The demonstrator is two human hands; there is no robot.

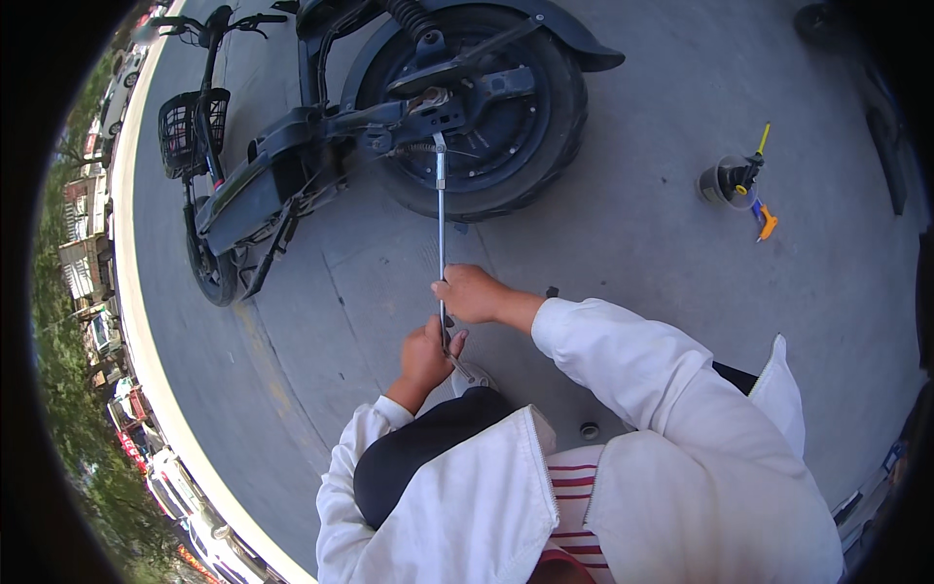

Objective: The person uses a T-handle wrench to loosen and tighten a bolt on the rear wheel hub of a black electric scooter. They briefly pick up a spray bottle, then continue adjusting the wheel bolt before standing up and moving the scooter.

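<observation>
A long shiny metal wrench bar (pixel 442 219) reaches from the rear of a black electric scooter (pixel 277 146) toward me. Its far end meets the hub area of the rear wheel (pixel 559 161); I cannot tell exactly what it grips there. My right hand (pixel 473 294) is closed around the bar's near half. Just below it, my left hand (pixel 424 356) wraps round the near end, thumb pointing away from my palm. A short angled metal piece shows beside that thumb, partly hidden by the fingers.
Off to the right on the concrete ground stands a clear cup (pixel 718 185) holding tools, one with a yellow shaft. An orange-handled tool (pixel 768 225) lies beside it. Near my body sits a small round metal part (pixel 589 430). The scooter's basket (pixel 178 131) is at the far left.
</observation>
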